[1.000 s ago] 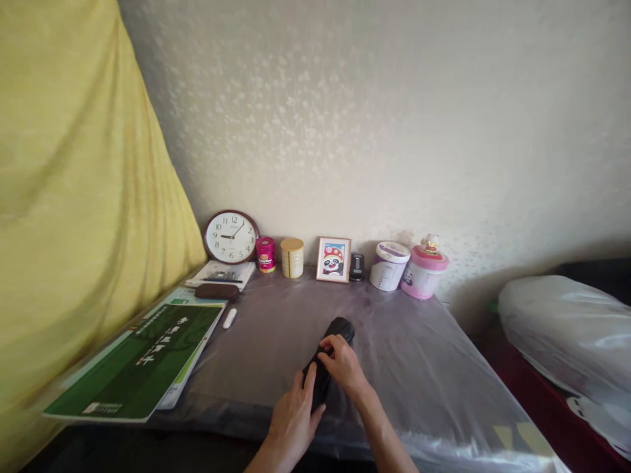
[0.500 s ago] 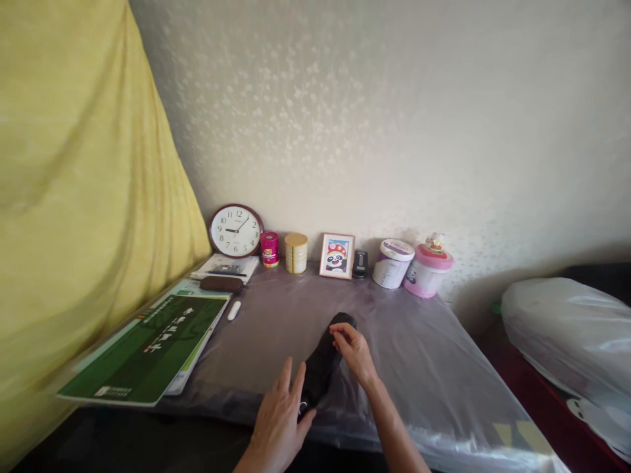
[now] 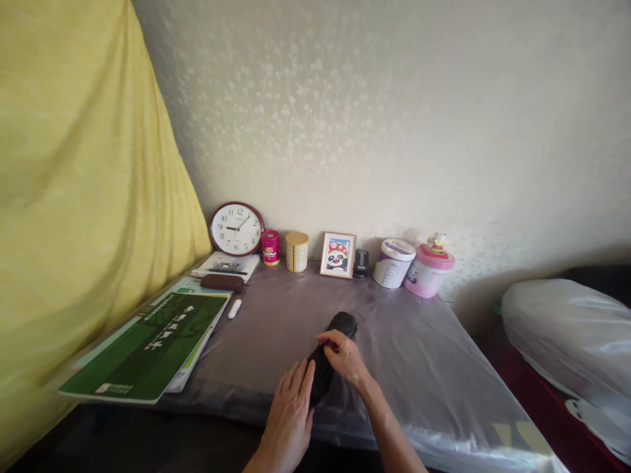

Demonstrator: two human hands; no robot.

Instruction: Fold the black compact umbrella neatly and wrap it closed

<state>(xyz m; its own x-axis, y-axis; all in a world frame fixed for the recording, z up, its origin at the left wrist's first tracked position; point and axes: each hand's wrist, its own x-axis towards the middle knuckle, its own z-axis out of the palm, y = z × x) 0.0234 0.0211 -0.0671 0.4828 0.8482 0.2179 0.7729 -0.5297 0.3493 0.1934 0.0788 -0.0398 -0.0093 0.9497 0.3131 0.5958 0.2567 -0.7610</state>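
Note:
A black folded umbrella (image 3: pixel 329 360) lies aslant on the plastic-covered table, its far end pointing away to the right. My left hand (image 3: pixel 292 407) rests along its near left side, fingers stretched out and close together, hiding the near end. My right hand (image 3: pixel 345 356) is over the middle of the umbrella from the right. Its thumb and index finger are pinched together at the dark fabric; whatever small fold or strap lies between the fingertips is hidden.
On the left lie a green book (image 3: pixel 148 348), a brown case (image 3: pixel 221 282) and a white stick-like item (image 3: pixel 234 309). Along the wall stand a clock (image 3: pixel 236 228), a pink tin (image 3: pixel 270 247), a yellow-lidded can (image 3: pixel 296 253), a framed panda picture (image 3: pixel 338 255) and two tubs (image 3: pixel 393 264).
My right hand has slid down the umbrella toward me and left. My left hand has shifted slightly right, its fingers now closer together and covering the near end's ring.

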